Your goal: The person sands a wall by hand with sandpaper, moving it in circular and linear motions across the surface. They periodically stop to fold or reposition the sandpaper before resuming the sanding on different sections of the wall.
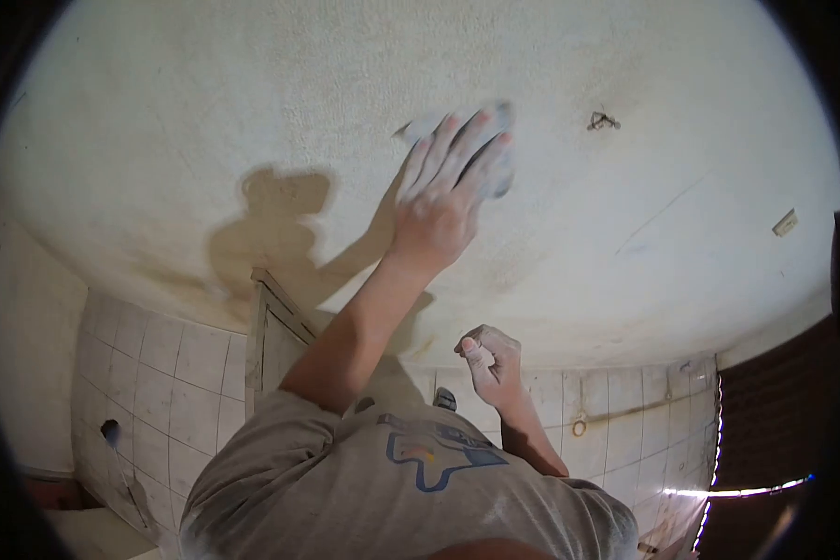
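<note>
My left hand point(437, 219) is raised to the pale wall point(551, 196), its dusty fingers pressed on a small sheet of sandpaper point(501, 177). The sheet is coated in white dust and lies between the fingers and the wall, its corners showing beyond the fingertips. Most of it is hidden under the hand. Lower and to the right, my right hand point(491, 362) is curled into a fist in front of my body, apart from the wall. White dust covers it, and no object shows in it.
Wires stick out of a hole point(603, 121) in the wall, right of my left hand. Farther right is a switch plate point(785, 223). A wooden panel edge point(255, 345) stands at lower left. Tiles point(616, 420) lie below, and a dark shutter point(775, 411) hangs at right.
</note>
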Demonstrator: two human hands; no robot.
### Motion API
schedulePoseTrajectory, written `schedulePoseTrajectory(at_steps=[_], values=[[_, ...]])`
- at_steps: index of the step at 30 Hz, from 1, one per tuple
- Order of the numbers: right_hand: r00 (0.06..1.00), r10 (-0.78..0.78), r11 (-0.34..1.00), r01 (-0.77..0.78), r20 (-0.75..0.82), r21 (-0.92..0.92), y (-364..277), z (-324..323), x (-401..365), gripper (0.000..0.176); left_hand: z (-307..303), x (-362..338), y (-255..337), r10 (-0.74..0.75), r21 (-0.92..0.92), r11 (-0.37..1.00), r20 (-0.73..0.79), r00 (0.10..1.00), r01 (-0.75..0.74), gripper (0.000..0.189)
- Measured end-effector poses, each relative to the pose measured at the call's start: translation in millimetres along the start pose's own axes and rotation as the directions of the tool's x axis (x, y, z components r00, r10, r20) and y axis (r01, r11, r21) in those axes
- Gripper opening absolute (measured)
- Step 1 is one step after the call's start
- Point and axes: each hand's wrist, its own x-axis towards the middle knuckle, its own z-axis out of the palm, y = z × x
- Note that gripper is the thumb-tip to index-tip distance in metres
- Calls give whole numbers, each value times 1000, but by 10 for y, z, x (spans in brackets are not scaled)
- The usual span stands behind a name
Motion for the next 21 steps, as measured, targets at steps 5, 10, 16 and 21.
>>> schedulePoseTrajectory(at_steps=[5,10,16,21], values=[[975,-220,958,210,-34,-194,-8,-37,64,19,-32,-604,-527,-57,128,990,-45,997,62,57],[966,-234,965,217,-113,-148,110,-156,-10,22,-86,-698,-1023,-233,236,935,-161,959,266,53],[979,-142,979,118,-145,-165,193,-355,-159,26,-572,-1,-836,-254,-22,967,-212,944,255,55],[977,-152,982,134,-147,-130,204,-489,-182,26,-487,636,-442,-16,157,984,-379,925,82,54]])
